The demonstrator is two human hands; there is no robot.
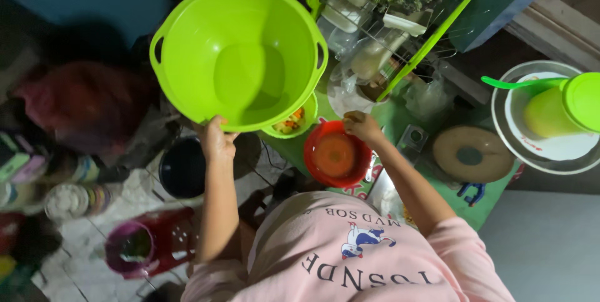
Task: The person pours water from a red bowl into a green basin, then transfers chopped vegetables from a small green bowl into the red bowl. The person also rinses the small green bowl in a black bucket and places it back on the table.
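The left hand (215,139) is clamped on the near rim of a large lime-green basin (240,55), which is held tilted and raised off the surface. The interior of the basin shows no contents. The right hand (361,126) rests its fingers on the far rim of a red bowl (336,155); whether the fingers pinch the rim or only touch it cannot be told.

The red bowl is taken as the landmark. It stands on a green table (487,205). Just beside it, toward the basin, a small green bowl (290,124) holds chopped orange and yellow pieces and is partly covered by the basin.

Progress, as a judgement: the basin is already lifted and appears empty, and the chopped pieces remain in the small bowl. Both bowls still stand in place. Any transfer between these vessels appears not yet begun.

Beyond the red bowl stands a wire rack (375,33) with green supports, loaded with containers and leafy greens. On the table farther along from the red bowl lie a round wooden disc (473,152) and a white plate (553,146) bearing a green lidded pitcher (562,111). Across from the red bowl, below the basin, a black pot (181,168) and a red stool (169,239) stand on a pale tiled floor (81,239). The room is dim and crowded.
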